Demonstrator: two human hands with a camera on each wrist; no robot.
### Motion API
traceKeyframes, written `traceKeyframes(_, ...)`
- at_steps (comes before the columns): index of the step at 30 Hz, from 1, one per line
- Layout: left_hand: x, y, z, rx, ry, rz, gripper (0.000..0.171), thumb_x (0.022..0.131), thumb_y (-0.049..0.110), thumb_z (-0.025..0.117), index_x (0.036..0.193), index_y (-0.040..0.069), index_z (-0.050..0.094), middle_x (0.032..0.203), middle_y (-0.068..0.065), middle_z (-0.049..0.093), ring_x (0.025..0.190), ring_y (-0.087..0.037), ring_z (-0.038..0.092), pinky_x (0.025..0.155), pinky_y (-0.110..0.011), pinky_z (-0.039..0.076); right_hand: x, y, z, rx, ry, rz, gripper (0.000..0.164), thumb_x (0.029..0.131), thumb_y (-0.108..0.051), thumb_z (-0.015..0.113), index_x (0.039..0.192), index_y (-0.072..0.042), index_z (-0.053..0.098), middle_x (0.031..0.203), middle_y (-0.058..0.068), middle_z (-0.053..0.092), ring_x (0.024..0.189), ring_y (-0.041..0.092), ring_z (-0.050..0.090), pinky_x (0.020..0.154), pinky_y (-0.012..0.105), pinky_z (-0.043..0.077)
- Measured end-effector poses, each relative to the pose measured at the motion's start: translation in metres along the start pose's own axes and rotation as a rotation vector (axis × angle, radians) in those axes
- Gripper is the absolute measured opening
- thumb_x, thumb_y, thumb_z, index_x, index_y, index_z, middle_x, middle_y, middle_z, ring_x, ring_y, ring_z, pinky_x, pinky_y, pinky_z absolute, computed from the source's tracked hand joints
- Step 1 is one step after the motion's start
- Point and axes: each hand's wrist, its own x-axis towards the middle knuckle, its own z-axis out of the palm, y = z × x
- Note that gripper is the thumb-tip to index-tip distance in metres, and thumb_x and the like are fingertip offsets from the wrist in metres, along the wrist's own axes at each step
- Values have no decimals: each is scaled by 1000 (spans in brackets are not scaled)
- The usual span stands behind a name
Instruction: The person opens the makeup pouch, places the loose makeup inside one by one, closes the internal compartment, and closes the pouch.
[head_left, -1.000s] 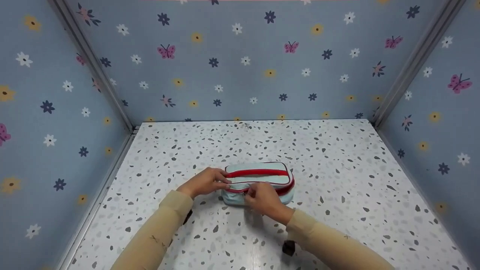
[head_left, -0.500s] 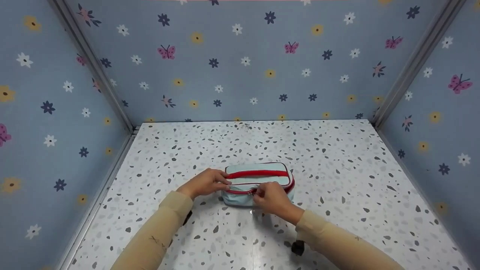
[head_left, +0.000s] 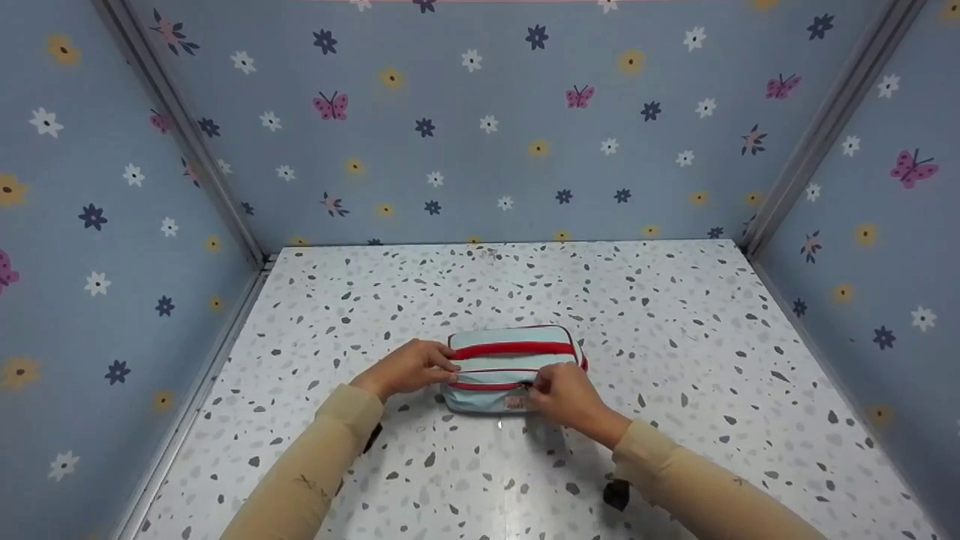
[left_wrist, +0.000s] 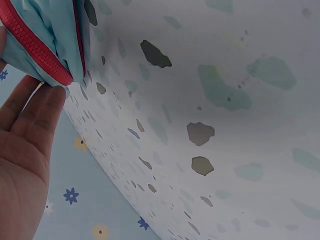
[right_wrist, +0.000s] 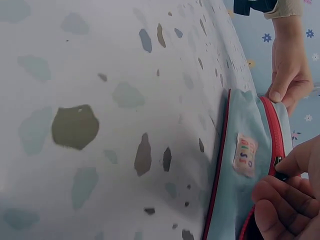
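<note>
A light blue zippered pouch [head_left: 480,403] with red piping and a red strap [head_left: 517,348] across its top lies on the speckled table. My left hand [head_left: 411,367] holds its left end, with thumb and fingers at the corner. The right hand [right_wrist: 290,197] pinches the dark zipper pull [right_wrist: 280,170] along the front. Left of the pull the red zipper [right_wrist: 272,122] is joined; behind it the wrist view shows a dark gap. A small pink lettered patch [right_wrist: 245,154] sits on the front panel. Part of the pouch's right end is hidden behind my right hand.
The white speckled table [head_left: 360,300] surrounds the pouch. Blue flowered panels stand at the back [head_left: 480,97], the left [head_left: 112,315] and the right [head_left: 892,247], with metal posts in the corners. A small black object [head_left: 616,495] shows under the right sleeve.
My right hand has slid rightward along the front with the zipper pull, and a longer stretch of zipper is joined behind it. The patch has come into view. The left hand stays put.
</note>
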Motion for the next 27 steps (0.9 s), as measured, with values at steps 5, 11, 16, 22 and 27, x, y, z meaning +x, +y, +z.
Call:
traceKeyframes(5,-2,1,-1,4,0,-4,29,101,22,77,124,4,81,145,-20,69,139,-41,61,121,-59,45,-3,8,-8,-26,16,7,27,85,-1,76,63,-10,64,59,-6,57,58,7,47,56,26,41)
traceKeyframes(11,0,2,-1,20,-5,-5,29,102,22,77,123,3,81,144,-20,70,138,-41,63,120,-58,46,-8,15,-17,-26,0,19,25,84,0,74,64,-11,64,59,-7,56,56,7,47,55,25,40)
traceKeyframes(16,-1,2,-1,43,0,3,29,101,22,78,123,4,81,143,-21,70,138,-41,63,120,-58,46,-11,20,-24,-27,5,28,21,82,-1,74,64,-11,67,61,-6,60,58,8,48,57,26,42)
traceKeyframes(22,-2,2,1,43,-1,-21,28,102,24,77,123,6,82,144,-19,70,140,-39,62,122,-57,45,-14,28,-31,-7,-26,82,18,85,-1,74,69,-10,71,64,-4,64,57,9,54,55,26,45)
traceKeyframes(27,-2,4,0,46,1,-37,25,101,23,78,122,10,83,142,-14,72,138,-35,63,120,-55,47,-15,32,-35,7,-66,85,16,88,-3,74,74,-10,72,67,-3,66,59,8,56,56,25,47)
